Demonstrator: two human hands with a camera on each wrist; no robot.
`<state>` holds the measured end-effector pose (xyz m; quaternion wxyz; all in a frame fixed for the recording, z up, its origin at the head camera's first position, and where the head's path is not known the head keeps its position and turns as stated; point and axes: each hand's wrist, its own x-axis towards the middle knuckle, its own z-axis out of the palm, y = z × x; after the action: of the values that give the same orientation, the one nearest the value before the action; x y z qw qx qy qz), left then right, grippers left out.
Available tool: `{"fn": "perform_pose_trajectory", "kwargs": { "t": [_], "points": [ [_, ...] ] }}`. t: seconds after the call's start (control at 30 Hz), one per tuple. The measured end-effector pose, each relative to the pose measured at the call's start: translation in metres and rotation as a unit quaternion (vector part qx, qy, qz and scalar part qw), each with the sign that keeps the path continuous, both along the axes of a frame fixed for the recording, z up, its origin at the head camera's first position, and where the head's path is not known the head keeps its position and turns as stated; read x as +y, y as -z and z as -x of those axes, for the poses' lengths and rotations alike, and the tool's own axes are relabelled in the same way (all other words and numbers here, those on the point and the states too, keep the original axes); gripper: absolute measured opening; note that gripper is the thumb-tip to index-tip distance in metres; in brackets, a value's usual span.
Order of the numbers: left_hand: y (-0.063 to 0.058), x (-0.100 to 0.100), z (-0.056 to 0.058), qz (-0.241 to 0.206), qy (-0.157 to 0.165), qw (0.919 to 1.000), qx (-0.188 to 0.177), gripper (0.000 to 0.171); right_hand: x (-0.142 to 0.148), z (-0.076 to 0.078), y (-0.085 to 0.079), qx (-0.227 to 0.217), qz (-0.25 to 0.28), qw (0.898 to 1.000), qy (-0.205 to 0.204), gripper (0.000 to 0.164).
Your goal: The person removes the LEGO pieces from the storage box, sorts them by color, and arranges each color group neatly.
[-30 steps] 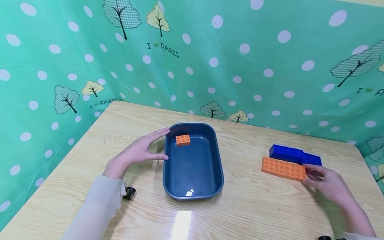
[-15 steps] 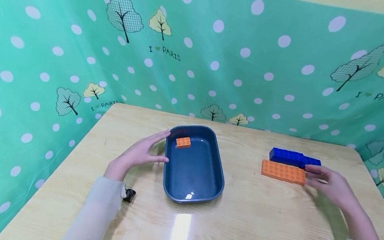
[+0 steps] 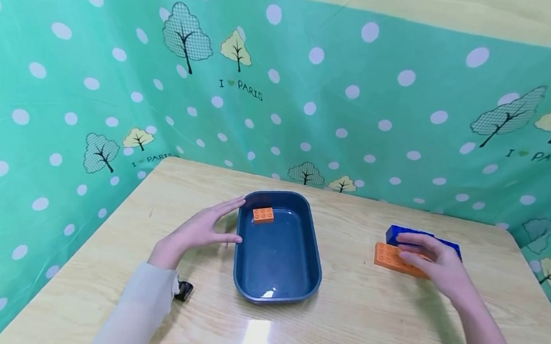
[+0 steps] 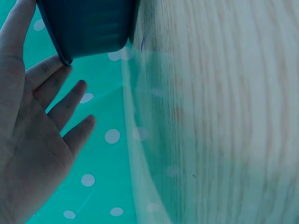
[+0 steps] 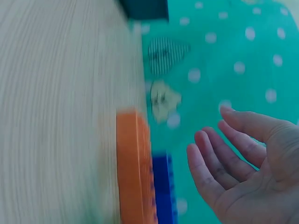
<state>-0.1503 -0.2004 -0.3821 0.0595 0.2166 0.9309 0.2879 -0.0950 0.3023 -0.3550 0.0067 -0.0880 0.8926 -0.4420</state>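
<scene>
My left hand (image 3: 194, 231) touches the left rim of a dark blue tray (image 3: 277, 265) with straight fingertips; in the left wrist view the fingertips (image 4: 60, 64) lie at its edge. Inside, near the far left corner, sits a small orange toy brick (image 3: 263, 215). On the right my right hand (image 3: 439, 263) hovers over a row of orange bricks (image 3: 387, 257) and partly hides it. Its fingers are relaxed and hold nothing. Just behind the orange row runs a row of blue bricks (image 3: 393, 235); both rows also show beside the hand in the right wrist view.
A light wooden table (image 3: 340, 330) carries everything. Green dotted cloth (image 3: 313, 77) with printed trees hangs behind it and along the sides. Bare table lies between the tray and the brick rows.
My right hand has left the right end of the orange row, lifted, and moved left over the bricks. The left hand stays at the tray. The head view has tilted up slightly.
</scene>
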Motion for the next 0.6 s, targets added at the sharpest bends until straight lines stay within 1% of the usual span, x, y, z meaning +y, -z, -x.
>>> {"fn": "perform_pose_trajectory", "kwargs": {
  "t": [0.1, 0.17, 0.27, 0.37, 0.5, 0.57, 0.6],
  "points": [
    [0.005, -0.003, -0.005, -0.008, 0.000, 1.0000, -0.002, 0.095, -0.034, -0.002, 0.004, -0.009, 0.026, 0.999, -0.029, 0.039],
    [0.003, -0.003, -0.005, -0.009, 0.004, 0.9999, 0.004, 0.094, -0.057, -0.001, 0.003, -0.018, 0.048, 0.998, -0.045, 0.039],
    [0.002, -0.004, -0.007, 0.000, 0.008, 1.0000, 0.003, 0.094, -0.094, -0.001, 0.006, -0.036, 0.095, 0.992, -0.072, 0.038],
    [0.002, -0.004, -0.008, 0.002, 0.011, 0.9999, 0.009, 0.093, -0.131, 0.001, 0.007, -0.043, 0.132, 0.986, -0.098, 0.039],
    [0.001, -0.003, -0.007, -0.009, 0.008, 0.9998, 0.017, 0.093, -0.173, 0.007, -0.001, -0.059, 0.152, 0.978, -0.130, 0.042],
    [0.002, -0.002, -0.007, -0.009, 0.006, 0.9998, 0.014, 0.093, -0.189, 0.009, 0.000, -0.081, 0.159, 0.974, -0.136, 0.045],
    [0.002, -0.002, -0.007, -0.008, 0.005, 0.9999, 0.013, 0.093, -0.197, 0.010, 0.001, -0.092, 0.163, 0.973, -0.133, 0.047]
  ]
}}
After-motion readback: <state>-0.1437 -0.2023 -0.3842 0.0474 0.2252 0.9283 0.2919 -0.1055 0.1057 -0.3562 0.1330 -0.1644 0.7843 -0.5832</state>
